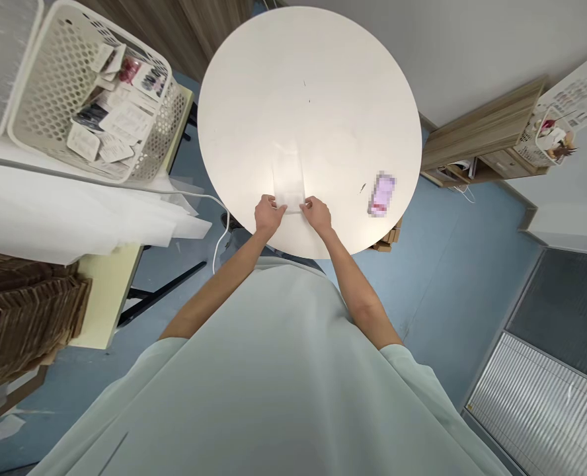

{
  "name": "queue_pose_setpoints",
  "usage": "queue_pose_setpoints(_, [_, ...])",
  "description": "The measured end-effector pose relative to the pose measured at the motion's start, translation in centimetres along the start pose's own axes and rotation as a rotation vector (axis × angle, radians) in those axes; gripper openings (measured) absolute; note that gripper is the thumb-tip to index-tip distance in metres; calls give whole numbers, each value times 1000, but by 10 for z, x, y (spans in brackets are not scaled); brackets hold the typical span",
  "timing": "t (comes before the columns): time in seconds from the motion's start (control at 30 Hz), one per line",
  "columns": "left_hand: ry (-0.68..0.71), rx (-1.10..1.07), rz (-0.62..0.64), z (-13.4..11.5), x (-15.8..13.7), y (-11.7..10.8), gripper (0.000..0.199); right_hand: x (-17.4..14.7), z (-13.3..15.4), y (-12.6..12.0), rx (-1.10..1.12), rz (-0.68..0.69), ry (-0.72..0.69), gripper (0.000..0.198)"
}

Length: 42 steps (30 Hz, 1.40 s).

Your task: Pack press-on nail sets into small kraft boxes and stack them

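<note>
A clear, thin plastic bag or sheet [289,178] lies on the round white table [254,86], its near edge toward me. My left hand [268,215] pinches the near left corner between thumb and fingers. At the near right corner, my right hand [316,215] pinches the same plastic. Both hands rest close to the table top, a short gap apart. Whether the plastic is a bag or a single sheet is hard to make out.
A blurred-out purple phone-shaped item [383,194] lies on the table's right side, beside a small dark mark. At left stand a white basket [145,155] of packaged cards, white sheets [75,211] and stacked cardboard [30,317]. A white cable [219,248] hangs near the table.
</note>
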<state>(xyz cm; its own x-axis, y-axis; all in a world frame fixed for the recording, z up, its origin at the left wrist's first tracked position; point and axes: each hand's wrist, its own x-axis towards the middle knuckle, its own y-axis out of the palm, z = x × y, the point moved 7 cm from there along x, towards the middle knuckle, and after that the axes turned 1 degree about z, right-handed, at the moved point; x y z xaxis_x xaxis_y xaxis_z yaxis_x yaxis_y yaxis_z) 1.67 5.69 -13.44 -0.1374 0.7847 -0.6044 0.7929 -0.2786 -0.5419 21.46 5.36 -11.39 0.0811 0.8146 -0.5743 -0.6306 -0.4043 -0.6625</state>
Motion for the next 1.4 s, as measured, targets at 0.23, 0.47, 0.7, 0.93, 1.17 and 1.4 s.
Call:
queue_pose_setpoints(0.23, [235,170,-132,-15,0,-4,56,-1,10,-2,-88,-49,-8,27])
queue_pose_setpoints(0.47, [676,379,172,-45,0,14,57,-2,45,5,-281,-7,-363,42])
queue_pose_setpoints(0.7, [716,425,212,-40,3,13,55,-2,32,9,-328,82,-442,61])
queue_pose_setpoints(0.93, [728,406,269,-14,-27,18,69,-41,9,26,-326,67,-468,57])
queue_pose_setpoints(1.17, [739,446,356,17,-54,15,86,-69,-6,31,-280,98,-502,58])
queue_pose_setpoints(1.4, [606,372,324,12,-37,9,76,-52,-13,18,-119,147,-449,62])
